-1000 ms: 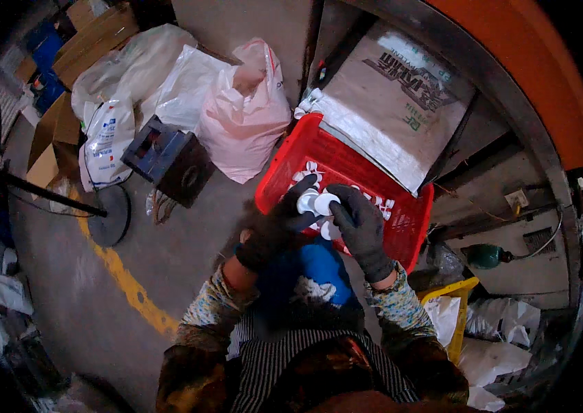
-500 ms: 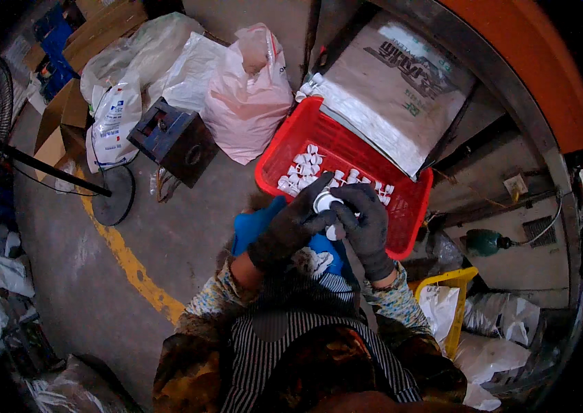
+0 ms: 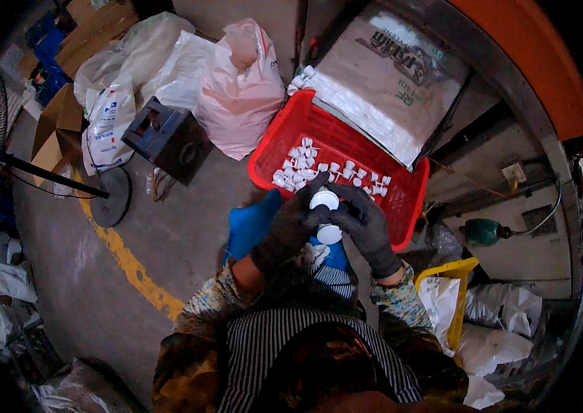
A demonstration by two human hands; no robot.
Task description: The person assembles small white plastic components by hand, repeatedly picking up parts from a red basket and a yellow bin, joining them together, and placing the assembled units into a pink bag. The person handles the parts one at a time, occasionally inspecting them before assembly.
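Between my two dark-gloved hands is a white plastic piece with two round, cap-like discs [image 3: 324, 199], one above the other. My left hand [image 3: 291, 224] grips it from the left, with its thumb across the middle. From the right, my right hand [image 3: 367, 227] closes its fingers and thumb on the same piece. Just beyond my fingers stands a red plastic basket [image 3: 412, 220], tilted in the view. Several similar small white plastic pieces [image 3: 298, 165] lie loose in it, mostly toward its left and middle.
A pink bag [image 3: 240, 103] and a dark metal block [image 3: 167, 141] stand on the floor to the left, near a fan base [image 3: 113, 198]. A large printed sack [image 3: 394, 76] lies beyond the basket. A yellow crate [image 3: 460, 303] with white bags is at the right.
The white piece has turned between my fingers, so both round discs now face up. The whole view has shifted slightly.
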